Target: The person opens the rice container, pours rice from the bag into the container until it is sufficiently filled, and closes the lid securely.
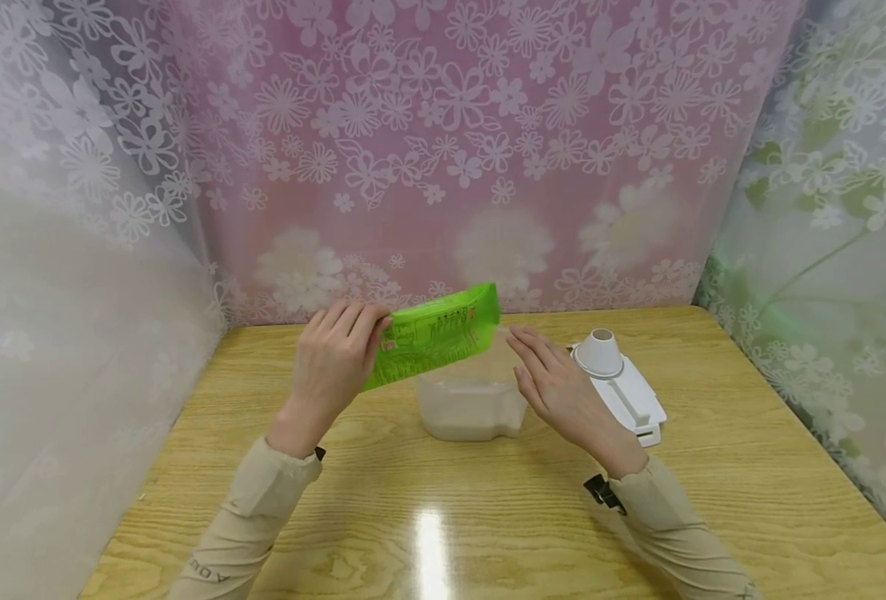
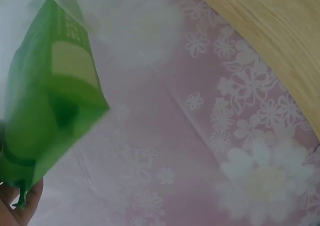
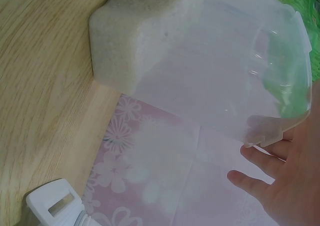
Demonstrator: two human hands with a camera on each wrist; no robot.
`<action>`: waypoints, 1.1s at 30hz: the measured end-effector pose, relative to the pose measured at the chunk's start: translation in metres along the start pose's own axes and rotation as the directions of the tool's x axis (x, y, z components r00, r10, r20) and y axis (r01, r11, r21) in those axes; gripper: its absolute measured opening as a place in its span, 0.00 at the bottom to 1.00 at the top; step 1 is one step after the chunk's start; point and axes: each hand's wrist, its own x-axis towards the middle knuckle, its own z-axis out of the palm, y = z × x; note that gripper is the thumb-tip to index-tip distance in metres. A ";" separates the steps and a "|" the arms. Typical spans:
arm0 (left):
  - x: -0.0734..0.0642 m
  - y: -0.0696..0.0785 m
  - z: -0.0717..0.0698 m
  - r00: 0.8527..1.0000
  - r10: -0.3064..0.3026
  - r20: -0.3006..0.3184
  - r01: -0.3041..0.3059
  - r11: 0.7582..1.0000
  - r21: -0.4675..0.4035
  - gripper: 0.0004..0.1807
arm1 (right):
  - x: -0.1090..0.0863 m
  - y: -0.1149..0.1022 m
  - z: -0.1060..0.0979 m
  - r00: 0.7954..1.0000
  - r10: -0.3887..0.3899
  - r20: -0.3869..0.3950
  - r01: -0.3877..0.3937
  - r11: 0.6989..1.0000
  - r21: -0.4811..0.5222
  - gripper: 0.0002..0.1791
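My left hand (image 1: 333, 358) grips one end of a green plastic bag (image 1: 438, 333) printed with dark characters. The bag is held tilted above a translucent plastic container (image 1: 468, 412) standing on the table. Pale, grainy contents (image 3: 114, 50) lie in the container's bottom. At the container's rim on the right, my right hand (image 1: 558, 387) has its fingers extended; in the right wrist view its fingertips (image 3: 255, 156) are at the rim's edge. The left wrist view has the bag (image 2: 60, 100) large and blurred, with only a few left fingers (image 2: 32, 201) visible below it. The bag's mouth cannot be made out.
A white lid (image 1: 630, 404) with a cone-shaped spout (image 1: 600, 352) lies on the wooden table (image 1: 367, 508), right of the container and beyond the right hand. Floral curtains (image 1: 450, 167) enclose the table at the back and both sides.
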 end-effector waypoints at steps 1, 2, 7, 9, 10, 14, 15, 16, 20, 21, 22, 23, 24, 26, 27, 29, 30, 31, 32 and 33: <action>-0.001 0.000 0.001 1.000 -0.013 0.000 0.013 1.000 -0.009 0.09 | 0.000 0.000 0.000 1.000 0.000 0.001 0.000 1.000 -0.001 0.26; -0.003 0.001 0.002 1.000 -0.027 0.002 0.027 0.999 -0.021 0.09 | 0.000 0.000 0.000 1.000 0.000 0.001 0.000 1.000 -0.002 0.26; -0.010 0.003 0.006 0.996 -0.082 0.020 0.084 0.994 -0.072 0.08 | 0.000 0.000 0.000 1.000 -0.004 0.001 0.004 1.000 0.005 0.27; -0.013 0.003 0.007 0.994 -0.106 0.028 0.108 0.990 -0.088 0.07 | 0.001 0.000 0.001 1.000 -0.005 -0.001 0.005 1.000 0.006 0.27; -0.014 0.004 0.007 0.992 -0.120 0.031 0.122 0.988 -0.096 0.07 | 0.001 0.000 0.001 1.000 -0.006 -0.004 0.006 1.000 0.006 0.27; -0.019 0.006 0.009 0.983 -0.174 0.052 0.179 0.977 -0.115 0.06 | 0.001 0.001 0.001 1.000 -0.013 -0.016 0.013 1.000 0.002 0.27; -0.021 0.007 0.010 0.981 -0.187 0.056 0.193 0.974 -0.121 0.06 | 0.001 0.001 0.001 1.000 -0.016 -0.020 0.016 1.000 0.001 0.27; -0.022 0.007 0.011 0.978 -0.201 0.060 0.207 0.970 -0.127 0.06 | 0.001 0.001 0.002 1.000 -0.018 -0.022 0.018 1.000 0.002 0.27; -0.029 0.010 0.014 0.965 -0.253 0.069 0.261 0.952 -0.162 0.06 | 0.000 0.002 0.002 1.000 -0.017 -0.018 0.017 1.000 0.000 0.27; -0.031 0.010 0.014 0.961 -0.266 0.068 0.274 0.947 -0.167 0.06 | 0.000 0.002 0.002 1.000 -0.014 -0.016 0.014 1.000 0.001 0.28; -0.033 0.011 0.015 0.957 -0.281 0.069 0.289 0.942 -0.169 0.06 | 0.000 0.002 0.002 1.000 -0.012 -0.013 0.012 1.000 0.001 0.28; -0.034 0.012 0.016 0.953 -0.295 0.071 0.303 0.937 -0.173 0.06 | 0.000 0.002 0.001 1.000 -0.010 -0.010 0.010 1.000 0.001 0.28; -0.035 0.013 0.017 0.948 -0.310 0.073 0.318 0.932 -0.175 0.07 | 0.000 0.002 0.001 1.000 -0.008 -0.007 0.008 1.000 0.004 0.28; -0.038 0.015 0.018 0.939 -0.336 0.077 0.345 0.921 -0.184 0.07 | 0.000 0.001 0.001 1.000 -0.006 -0.003 0.006 1.000 0.005 0.28; -0.039 0.016 0.019 0.935 -0.347 0.077 0.356 0.916 -0.186 0.07 | 0.000 0.001 0.001 1.000 -0.005 -0.002 0.005 1.000 0.006 0.28; -0.040 0.017 0.020 0.927 -0.366 0.085 0.376 0.905 -0.199 0.07 | 0.000 0.001 0.001 1.000 -0.006 -0.002 0.006 1.000 0.004 0.27; -0.041 0.017 0.020 0.923 -0.375 0.090 0.386 0.899 -0.206 0.06 | 0.000 0.002 0.001 1.000 -0.007 -0.003 0.007 1.000 0.002 0.27; -0.042 0.018 0.021 0.918 -0.384 0.097 0.396 0.893 -0.213 0.07 | 0.000 0.001 0.001 1.000 -0.007 -0.004 0.007 1.000 0.001 0.27; -0.043 0.018 0.021 0.912 -0.397 0.107 0.411 0.885 -0.220 0.07 | 0.000 0.001 0.001 1.000 -0.009 -0.008 0.009 1.000 -0.001 0.27; -0.045 0.018 0.022 0.904 -0.411 0.117 0.427 0.875 -0.227 0.07 | 0.000 0.001 0.001 1.000 -0.011 -0.012 0.011 1.000 -0.002 0.26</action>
